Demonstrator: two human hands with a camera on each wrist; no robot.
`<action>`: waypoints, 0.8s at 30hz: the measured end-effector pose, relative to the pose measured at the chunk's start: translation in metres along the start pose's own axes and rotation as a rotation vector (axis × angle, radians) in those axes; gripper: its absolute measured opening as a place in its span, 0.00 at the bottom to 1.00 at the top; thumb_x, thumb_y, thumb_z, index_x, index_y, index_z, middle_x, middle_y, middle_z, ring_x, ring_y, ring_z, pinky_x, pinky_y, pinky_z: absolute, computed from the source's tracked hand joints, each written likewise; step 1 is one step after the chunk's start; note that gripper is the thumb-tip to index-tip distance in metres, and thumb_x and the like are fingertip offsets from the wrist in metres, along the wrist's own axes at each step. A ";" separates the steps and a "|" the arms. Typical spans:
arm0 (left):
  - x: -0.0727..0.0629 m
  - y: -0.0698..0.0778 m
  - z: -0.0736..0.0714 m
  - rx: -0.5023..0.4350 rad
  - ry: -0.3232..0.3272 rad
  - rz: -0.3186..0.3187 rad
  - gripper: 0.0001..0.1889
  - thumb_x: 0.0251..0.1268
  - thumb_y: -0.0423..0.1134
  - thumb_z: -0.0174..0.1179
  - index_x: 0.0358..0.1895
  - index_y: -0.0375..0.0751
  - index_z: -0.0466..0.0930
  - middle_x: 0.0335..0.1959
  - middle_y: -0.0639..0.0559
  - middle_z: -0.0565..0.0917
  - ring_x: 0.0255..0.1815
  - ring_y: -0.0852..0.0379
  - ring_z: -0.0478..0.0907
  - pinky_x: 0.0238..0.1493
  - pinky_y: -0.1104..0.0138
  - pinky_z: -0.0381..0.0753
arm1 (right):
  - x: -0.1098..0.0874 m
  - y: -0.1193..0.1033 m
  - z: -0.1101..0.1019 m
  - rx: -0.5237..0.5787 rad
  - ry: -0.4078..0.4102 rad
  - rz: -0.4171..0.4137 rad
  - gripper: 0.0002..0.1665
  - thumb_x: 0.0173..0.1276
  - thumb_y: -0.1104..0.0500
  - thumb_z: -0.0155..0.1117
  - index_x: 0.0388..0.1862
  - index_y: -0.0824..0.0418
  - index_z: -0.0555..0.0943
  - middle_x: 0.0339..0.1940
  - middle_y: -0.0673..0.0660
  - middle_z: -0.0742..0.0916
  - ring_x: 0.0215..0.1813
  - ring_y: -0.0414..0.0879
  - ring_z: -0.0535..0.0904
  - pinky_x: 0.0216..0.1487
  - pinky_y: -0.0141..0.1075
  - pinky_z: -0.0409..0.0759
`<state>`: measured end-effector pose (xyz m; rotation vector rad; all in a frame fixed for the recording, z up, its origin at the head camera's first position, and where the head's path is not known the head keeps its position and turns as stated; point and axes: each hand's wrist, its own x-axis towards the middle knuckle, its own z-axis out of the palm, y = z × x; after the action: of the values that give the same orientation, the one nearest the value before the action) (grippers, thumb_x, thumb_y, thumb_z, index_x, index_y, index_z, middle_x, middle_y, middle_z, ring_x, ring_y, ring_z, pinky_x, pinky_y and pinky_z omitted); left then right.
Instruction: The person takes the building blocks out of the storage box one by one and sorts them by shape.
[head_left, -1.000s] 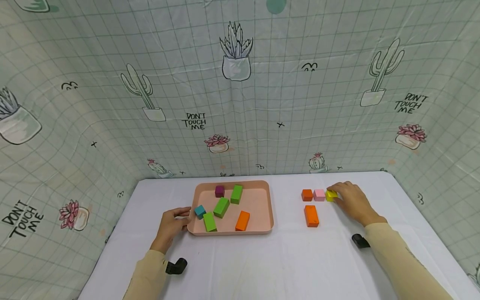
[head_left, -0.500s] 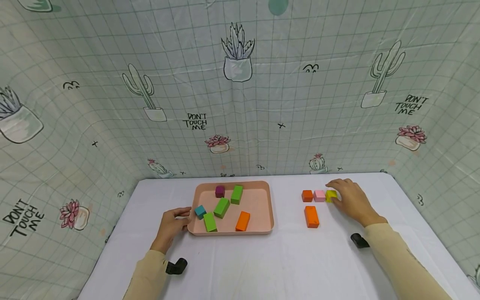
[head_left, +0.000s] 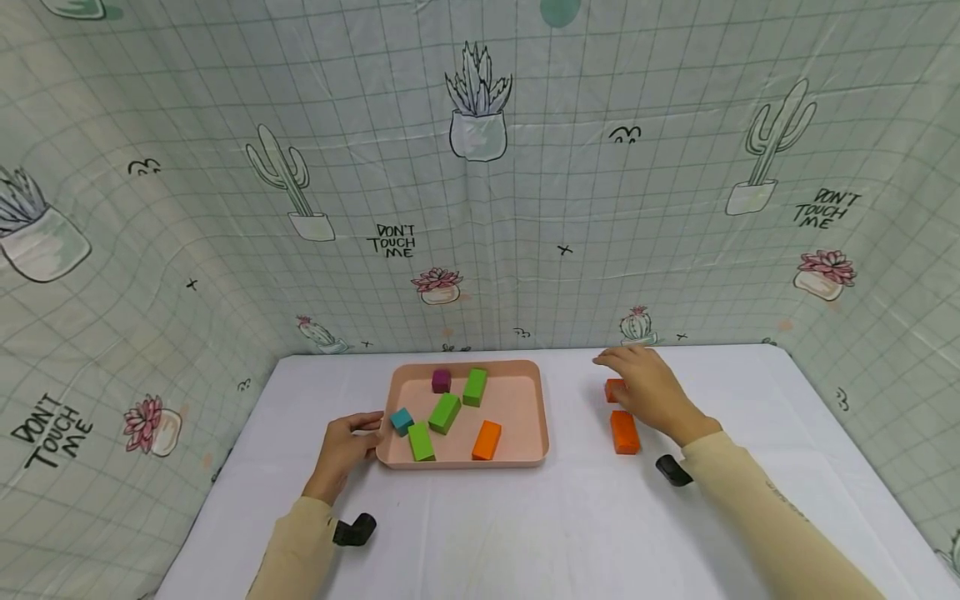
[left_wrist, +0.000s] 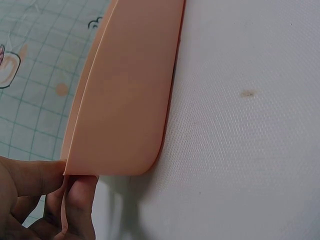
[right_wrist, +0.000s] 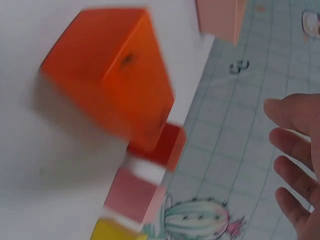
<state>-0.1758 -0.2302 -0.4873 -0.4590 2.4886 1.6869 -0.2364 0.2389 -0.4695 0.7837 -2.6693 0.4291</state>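
Note:
My left hand (head_left: 341,454) pinches the left rim of a pink-beige tray (head_left: 517,404). The left wrist view shows thumb and fingers on either side of that rim. My right hand (head_left: 652,387) hovers above the blocks to the right, fingers extended, holding nothing. Beneath and beside it are a red-orange cube (head_left: 612,390), partly covered, and a longer orange block (head_left: 625,433). A pink cube (right_wrist: 132,195) and a yellow cube (right_wrist: 115,231) appear in the right wrist view, lined up with the red-orange one; the hand hides both from the head view.
Inside the tray lie a purple cube (head_left: 441,381), a teal cube (head_left: 401,421), three green blocks (head_left: 445,413) and an orange block (head_left: 487,440). A white cloth (head_left: 480,533) covers the table. Behind it hangs a cactus-print curtain (head_left: 525,208).
My right hand has let go of the yellow cube, leaving it beside the pink one, then moved left over the row. My left hand stays on the tray.

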 end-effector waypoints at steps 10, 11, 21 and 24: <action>0.002 0.000 0.001 0.003 0.009 -0.001 0.20 0.71 0.23 0.60 0.64 0.25 0.81 0.55 0.32 0.83 0.34 0.59 0.79 0.32 0.72 0.80 | 0.029 -0.044 0.016 0.030 -0.047 -0.113 0.24 0.64 0.65 0.79 0.59 0.64 0.86 0.58 0.60 0.88 0.62 0.60 0.79 0.66 0.56 0.77; 0.002 -0.001 0.001 0.001 0.009 -0.004 0.20 0.71 0.23 0.60 0.64 0.25 0.81 0.55 0.32 0.83 0.34 0.59 0.79 0.32 0.72 0.81 | 0.032 -0.048 0.017 0.034 -0.053 -0.118 0.24 0.64 0.65 0.79 0.59 0.64 0.86 0.58 0.60 0.88 0.62 0.60 0.79 0.67 0.56 0.77; 0.002 0.000 0.000 -0.001 0.005 0.000 0.19 0.71 0.23 0.61 0.64 0.24 0.81 0.56 0.31 0.82 0.34 0.59 0.79 0.32 0.72 0.81 | 0.056 -0.082 0.026 0.045 -0.077 -0.196 0.25 0.64 0.64 0.81 0.59 0.62 0.86 0.57 0.55 0.88 0.61 0.56 0.80 0.66 0.51 0.78; 0.001 0.000 0.000 -0.002 0.002 0.005 0.19 0.71 0.23 0.60 0.63 0.24 0.81 0.55 0.30 0.82 0.34 0.59 0.79 0.32 0.72 0.81 | 0.062 -0.088 0.030 0.037 -0.076 -0.228 0.25 0.63 0.64 0.81 0.59 0.62 0.86 0.56 0.55 0.88 0.61 0.56 0.80 0.66 0.51 0.78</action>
<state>-0.1764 -0.2305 -0.4871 -0.4551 2.4925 1.6915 -0.2427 0.1283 -0.4554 1.1217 -2.6063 0.3984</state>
